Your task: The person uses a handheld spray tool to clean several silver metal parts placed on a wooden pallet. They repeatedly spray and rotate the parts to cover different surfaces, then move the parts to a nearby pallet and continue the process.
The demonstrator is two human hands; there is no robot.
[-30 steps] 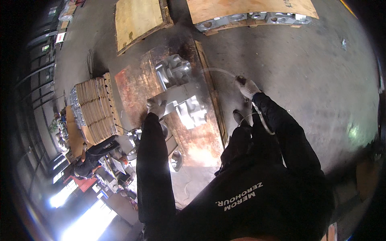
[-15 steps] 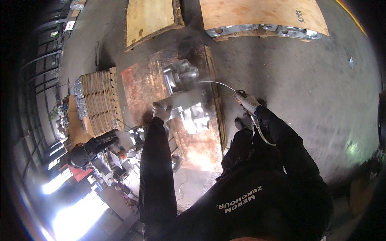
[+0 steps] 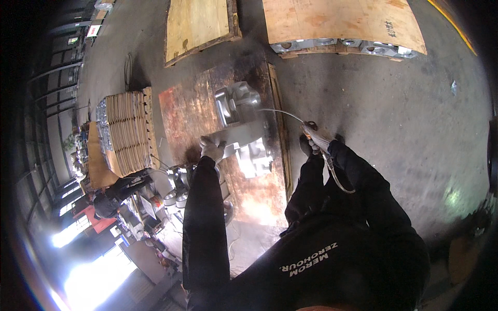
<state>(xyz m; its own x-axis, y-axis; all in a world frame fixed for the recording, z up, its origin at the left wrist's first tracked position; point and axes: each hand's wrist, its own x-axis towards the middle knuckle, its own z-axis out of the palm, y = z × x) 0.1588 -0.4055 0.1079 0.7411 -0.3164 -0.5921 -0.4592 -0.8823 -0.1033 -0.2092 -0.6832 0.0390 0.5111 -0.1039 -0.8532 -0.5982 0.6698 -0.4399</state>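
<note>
A curved tube (image 3: 282, 112) points at a shiny casting (image 3: 243, 132).

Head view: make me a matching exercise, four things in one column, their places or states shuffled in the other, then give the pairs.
Things
1. left hand
2. right hand
3. silvery metal part
4. stack of brown sheets

Places or states
A. lying on the worn brown tabletop
B. holding a tool with a thin curved tube
C. standing to the left of the tabletop
D. at the left edge of the metal part

Right pairs: 1-D, 2-B, 3-A, 4-C
</note>
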